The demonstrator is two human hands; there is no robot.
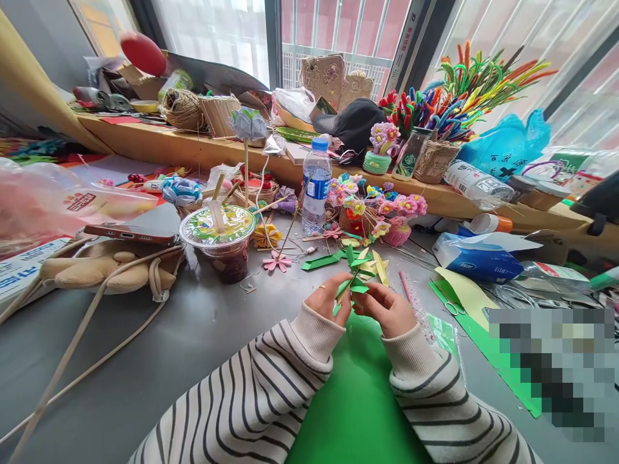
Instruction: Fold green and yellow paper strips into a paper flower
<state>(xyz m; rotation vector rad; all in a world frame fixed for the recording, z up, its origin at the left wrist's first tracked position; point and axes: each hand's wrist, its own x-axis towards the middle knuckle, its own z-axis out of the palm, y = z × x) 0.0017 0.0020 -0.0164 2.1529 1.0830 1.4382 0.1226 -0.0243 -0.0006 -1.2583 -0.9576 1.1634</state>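
Between my hands, just above the table, is a small stem with folded green paper leaves [358,284]. My left hand [329,298] pinches it from the left, a ring on one finger. From the other side my right hand [387,308] closes its fingertips on a leaf. Beyond my fingers lie folded green paper strips [322,260] and pale yellow strips [380,266]. A large green sheet [358,393] spreads under my forearms. Right of my hands are a pink patterned ruler [411,296] and scissors [453,307] on green paper.
A lidded drink cup [218,248] and a water bottle [316,193] stand behind my hands. A bag with a phone [130,233] lies left. Pink craft flowers [401,205] and a blue tissue pack [476,256] sit right. Pipe cleaners [483,84] fill the ledge's right side.
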